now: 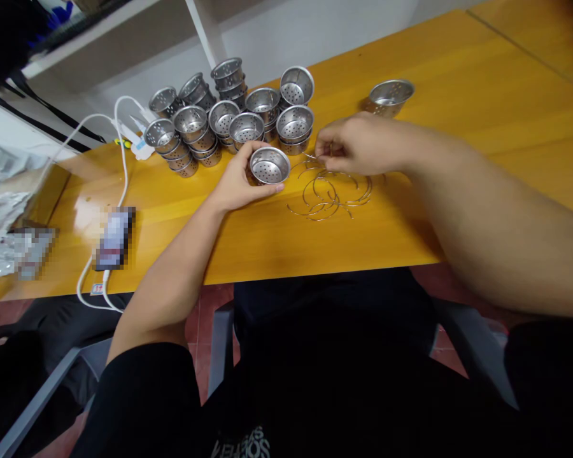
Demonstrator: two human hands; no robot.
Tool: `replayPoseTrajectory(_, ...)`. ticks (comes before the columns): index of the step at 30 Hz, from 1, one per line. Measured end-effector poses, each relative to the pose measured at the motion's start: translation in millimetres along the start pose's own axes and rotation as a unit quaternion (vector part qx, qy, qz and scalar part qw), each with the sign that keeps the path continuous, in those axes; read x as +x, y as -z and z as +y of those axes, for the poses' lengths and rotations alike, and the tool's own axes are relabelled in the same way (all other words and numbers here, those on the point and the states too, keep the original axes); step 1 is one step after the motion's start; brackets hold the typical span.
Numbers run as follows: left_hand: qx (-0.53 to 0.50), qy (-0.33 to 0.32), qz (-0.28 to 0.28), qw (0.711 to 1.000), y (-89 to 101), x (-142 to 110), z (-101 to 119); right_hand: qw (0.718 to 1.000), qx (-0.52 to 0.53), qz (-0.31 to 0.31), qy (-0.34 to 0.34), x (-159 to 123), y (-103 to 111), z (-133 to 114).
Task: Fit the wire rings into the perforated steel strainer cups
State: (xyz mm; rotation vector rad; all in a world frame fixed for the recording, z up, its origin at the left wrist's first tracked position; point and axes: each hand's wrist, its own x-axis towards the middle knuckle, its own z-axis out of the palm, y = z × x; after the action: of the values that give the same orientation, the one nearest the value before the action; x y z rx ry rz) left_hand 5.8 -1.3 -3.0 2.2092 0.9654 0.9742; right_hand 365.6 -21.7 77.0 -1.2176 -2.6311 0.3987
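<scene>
While my left hand (236,181) is holding a perforated metal cup (270,168), thumb along its near side, my right hand (346,145) is hovering just to the right, over the far part of some loose wires (335,202). Those curved wires are lying in a tangle, right of the cup and nearer my right hand, their arcs turning several ways, so no single long axis is showing. My right fingertips are bunching narrowly; a thin wire end is showing beside them, but I cannot tell whether I am gripping it. The wires are resting on a yellow wooden table (386,238); stacked cups (191,127) are standing beyond my left hand, a lone cup (390,97) beyond my right, and a pale wall (286,35) is closing off the back.
</scene>
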Motion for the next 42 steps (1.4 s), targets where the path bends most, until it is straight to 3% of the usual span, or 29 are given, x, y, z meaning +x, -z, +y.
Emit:
replayPoseTrajectory(8,0.008,0.001,0.000,1.000,1.0,1.2,9.1,0.996,0.055,0.048,-0.044,-6.4,8.6,-21.7)
replayPoseTrajectory(18,0.010,-0.041,0.011,0.999,-12.9,3.8,4.1,0.970,0.183,0.150,-0.060,-4.0,-3.4,-35.4)
replayPoseTrajectory(31,0.016,0.004,0.040,0.999,-20.4,4.9,-2.1,0.967,0.182,0.155,-0.086,-2.2,-8.8,-45.2)
replayPoseTrajectory(42,0.021,-0.034,0.057,0.998,-22.1,5.6,-3.7,0.970,0.168,0.160,-0.074,-2.5,-11.1,-51.2)
